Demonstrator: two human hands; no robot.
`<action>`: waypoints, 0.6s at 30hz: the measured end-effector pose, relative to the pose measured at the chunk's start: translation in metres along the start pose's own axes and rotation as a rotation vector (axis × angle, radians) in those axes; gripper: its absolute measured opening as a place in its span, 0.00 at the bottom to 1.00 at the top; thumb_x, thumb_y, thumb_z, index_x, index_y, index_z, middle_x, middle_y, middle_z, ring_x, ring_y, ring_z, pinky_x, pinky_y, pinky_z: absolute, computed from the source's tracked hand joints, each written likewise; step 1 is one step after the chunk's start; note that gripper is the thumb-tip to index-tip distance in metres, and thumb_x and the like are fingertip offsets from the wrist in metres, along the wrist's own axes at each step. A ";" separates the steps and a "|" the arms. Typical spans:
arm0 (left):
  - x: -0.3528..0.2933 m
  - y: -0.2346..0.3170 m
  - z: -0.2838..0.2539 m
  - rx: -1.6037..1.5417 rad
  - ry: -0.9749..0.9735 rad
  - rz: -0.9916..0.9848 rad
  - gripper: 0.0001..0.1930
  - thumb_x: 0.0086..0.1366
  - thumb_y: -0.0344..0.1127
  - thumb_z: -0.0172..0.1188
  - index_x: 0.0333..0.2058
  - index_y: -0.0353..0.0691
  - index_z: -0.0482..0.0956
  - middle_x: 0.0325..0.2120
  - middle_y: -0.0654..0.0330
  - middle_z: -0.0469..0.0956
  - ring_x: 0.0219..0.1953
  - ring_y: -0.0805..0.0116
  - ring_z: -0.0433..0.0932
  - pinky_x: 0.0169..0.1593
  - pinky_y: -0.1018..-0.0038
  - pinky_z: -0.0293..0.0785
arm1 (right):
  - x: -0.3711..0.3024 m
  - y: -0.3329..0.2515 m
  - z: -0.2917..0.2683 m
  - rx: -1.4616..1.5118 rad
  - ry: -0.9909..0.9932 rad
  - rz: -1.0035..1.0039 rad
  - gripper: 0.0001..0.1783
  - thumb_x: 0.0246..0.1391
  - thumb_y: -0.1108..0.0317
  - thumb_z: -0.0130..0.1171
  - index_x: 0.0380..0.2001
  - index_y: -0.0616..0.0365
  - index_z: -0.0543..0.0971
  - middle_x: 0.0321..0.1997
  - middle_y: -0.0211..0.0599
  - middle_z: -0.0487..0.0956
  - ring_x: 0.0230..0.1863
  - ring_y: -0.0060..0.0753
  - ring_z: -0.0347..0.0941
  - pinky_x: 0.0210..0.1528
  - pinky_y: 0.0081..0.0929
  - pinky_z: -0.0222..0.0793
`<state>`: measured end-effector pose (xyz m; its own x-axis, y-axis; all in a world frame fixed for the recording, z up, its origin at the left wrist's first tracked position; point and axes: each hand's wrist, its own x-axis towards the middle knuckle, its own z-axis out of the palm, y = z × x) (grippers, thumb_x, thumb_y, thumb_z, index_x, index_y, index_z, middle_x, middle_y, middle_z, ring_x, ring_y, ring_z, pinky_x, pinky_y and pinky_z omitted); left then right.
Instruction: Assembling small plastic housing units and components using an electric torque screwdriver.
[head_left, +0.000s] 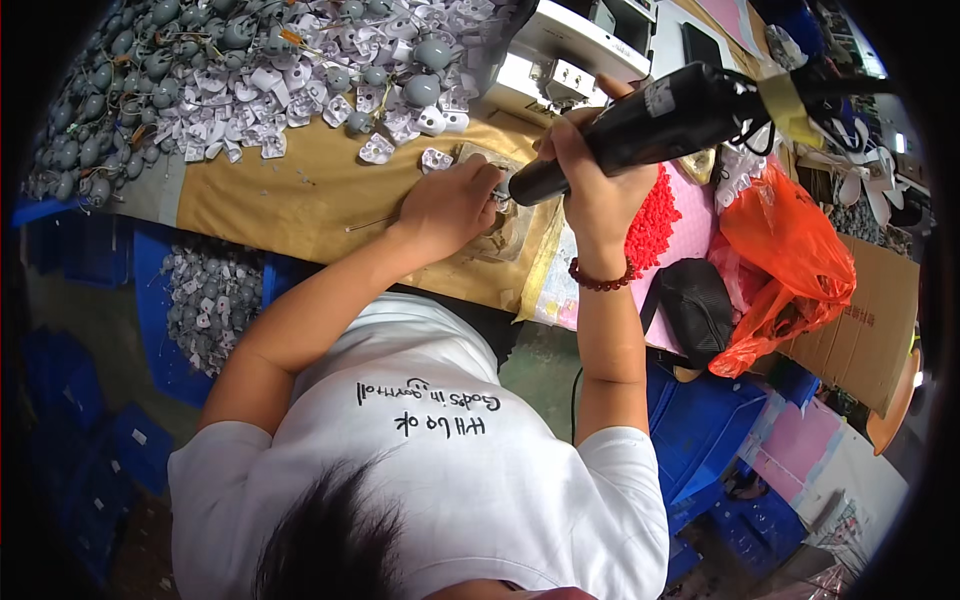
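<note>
My right hand [600,195] wraps round a thick black electric screwdriver [650,118], tilted with its narrow end down to the left. That end sits close to the fingers of my left hand [448,205], which are pinched together over a worn block [505,235] on the tan bench cover [290,215]. A small greyish part shows at the left fingertips, mostly hidden by them and by the tool. Just beyond the left hand lies a loose white plastic piece [436,160]; another white piece [376,149] rests farther left.
White plastic parts [290,85] and grey rounded parts with wires [100,80] heap across the far left. Small red pieces [655,222] lie right, near a black pouch [698,310] and an orange-red plastic bag [790,240]. A white machine [560,60] stands behind. Below left, a blue bin [150,300] holds parts.
</note>
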<state>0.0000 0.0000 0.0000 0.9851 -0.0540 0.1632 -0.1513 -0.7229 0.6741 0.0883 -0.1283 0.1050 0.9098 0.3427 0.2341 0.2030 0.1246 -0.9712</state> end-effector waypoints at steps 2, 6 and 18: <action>0.001 0.000 -0.002 -0.020 0.023 0.018 0.17 0.56 0.34 0.63 0.44 0.40 0.74 0.37 0.54 0.75 0.34 0.50 0.79 0.36 0.56 0.76 | -0.005 0.004 0.002 0.027 0.021 -0.028 0.33 0.51 0.87 0.59 0.60 0.69 0.61 0.30 0.41 0.79 0.28 0.32 0.78 0.36 0.29 0.77; 0.001 0.004 0.003 -0.049 0.063 0.037 0.17 0.55 0.33 0.63 0.44 0.39 0.73 0.36 0.53 0.75 0.33 0.49 0.79 0.34 0.57 0.75 | -0.010 0.007 -0.005 -0.056 -0.019 -0.102 0.32 0.49 0.87 0.61 0.58 0.69 0.63 0.29 0.37 0.79 0.28 0.27 0.77 0.35 0.26 0.75; 0.001 -0.002 -0.001 -0.070 0.105 0.143 0.18 0.53 0.28 0.63 0.42 0.43 0.68 0.34 0.53 0.72 0.31 0.47 0.78 0.31 0.54 0.74 | -0.042 0.035 -0.010 -0.152 -0.184 -0.237 0.22 0.51 0.88 0.57 0.46 0.59 0.66 0.32 0.38 0.74 0.32 0.30 0.75 0.37 0.30 0.76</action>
<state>0.0010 0.0021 -0.0006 0.9398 -0.0779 0.3326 -0.2979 -0.6634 0.6864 0.0610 -0.1472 0.0613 0.7531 0.4850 0.4445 0.4651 0.0853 -0.8811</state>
